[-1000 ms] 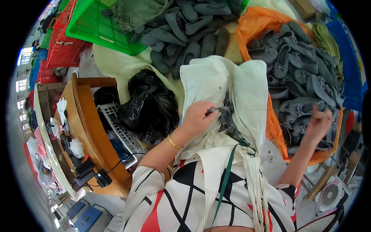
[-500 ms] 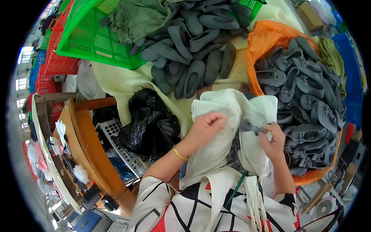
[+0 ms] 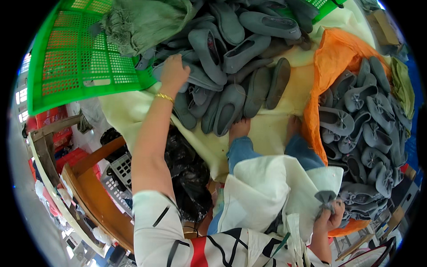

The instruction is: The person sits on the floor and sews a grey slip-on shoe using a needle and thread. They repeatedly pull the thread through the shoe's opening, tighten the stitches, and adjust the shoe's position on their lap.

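My left hand (image 3: 174, 74) is stretched far forward to the pile of plain grey slip-on shoes, its fingers curled over a grey shoe (image 3: 199, 78) at the pile's left edge; the fingertips are partly hidden. Low on the right, my right hand (image 3: 331, 215) pinches a small grey fabric bow (image 3: 325, 197) beside my lap. A white apron (image 3: 258, 187) covers my lap, with small dark pieces in its fold. Right of my legs, an orange sack (image 3: 321, 89) is full of grey shoes with bows (image 3: 336, 121).
A green perforated crate (image 3: 40, 84) with a green cloth sack (image 3: 147, 26) stands at the far left. Black plastic bags (image 3: 184, 178) and a grey basket (image 3: 120, 173) lie left of my legs, by a wooden frame (image 3: 95, 198). Pale sheeting (image 3: 275, 133) lies beneath the shoes.
My left hand has gone from the apron forward and left to the shoe pile. My right hand, still with the bow, has moved lower and rightward. The view has shifted forward.
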A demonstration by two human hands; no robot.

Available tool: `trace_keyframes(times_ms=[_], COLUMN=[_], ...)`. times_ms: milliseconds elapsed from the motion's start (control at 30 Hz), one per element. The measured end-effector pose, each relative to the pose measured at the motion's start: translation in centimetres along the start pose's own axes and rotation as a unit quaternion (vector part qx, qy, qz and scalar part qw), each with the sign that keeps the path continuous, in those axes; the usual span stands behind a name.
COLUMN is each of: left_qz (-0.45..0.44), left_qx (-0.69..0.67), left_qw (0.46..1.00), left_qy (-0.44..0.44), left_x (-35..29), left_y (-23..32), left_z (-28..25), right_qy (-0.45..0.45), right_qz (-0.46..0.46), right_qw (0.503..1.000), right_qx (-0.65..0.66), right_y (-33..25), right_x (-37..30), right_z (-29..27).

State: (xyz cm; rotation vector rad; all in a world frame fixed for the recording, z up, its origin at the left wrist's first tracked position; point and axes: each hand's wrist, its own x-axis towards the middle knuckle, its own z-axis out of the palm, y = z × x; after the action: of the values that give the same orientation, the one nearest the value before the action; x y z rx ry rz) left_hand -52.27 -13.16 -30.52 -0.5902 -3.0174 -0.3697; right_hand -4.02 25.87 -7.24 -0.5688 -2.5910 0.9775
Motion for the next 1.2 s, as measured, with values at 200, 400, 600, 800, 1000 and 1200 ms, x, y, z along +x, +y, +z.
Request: trace_keyframes(times_ms=[200,400,600,800,1000,1200], left_qz=[-0.062,-0.137,-0.166,-0.045,0.014,0.101], left_qx=[0.084,0.165,0.169,0.167,0.104,0.069], left_qw=[0.986,0.946,0.941,0.928,0.957,0.968], left_qy=[-0.129,-0.244,-0.240,-0.330,-0.272,-0.218], left_x=[9.2,13.6,11.9,8.1,-6.1,-16.1], left_y=[-4.8,-5.8,-8.9,-3.3,4.5,10.9], left_z=[3.5,8.4,12.0,8.0,6.0,5.9], right_qy=[-0.011,-0.052,-0.055,-0.081,-0.075,-0.071], right_qz=[0.038,0.044,0.032,0.031,-0.014,-0.040], right_qw=[0.997,0.992,0.990,0.986,0.992,0.995], right_qx=[-0.069,-0.105,-0.126,-0.143,-0.098,-0.059], right_y=[-0.5,-2.1,-2.8,-4.5,-5.1,-5.1], right_x=[1.4,3.3,4.0,4.3,4.3,3.8], right_z=[0.5,1.3,2.5,3.7,4.1,4.1])
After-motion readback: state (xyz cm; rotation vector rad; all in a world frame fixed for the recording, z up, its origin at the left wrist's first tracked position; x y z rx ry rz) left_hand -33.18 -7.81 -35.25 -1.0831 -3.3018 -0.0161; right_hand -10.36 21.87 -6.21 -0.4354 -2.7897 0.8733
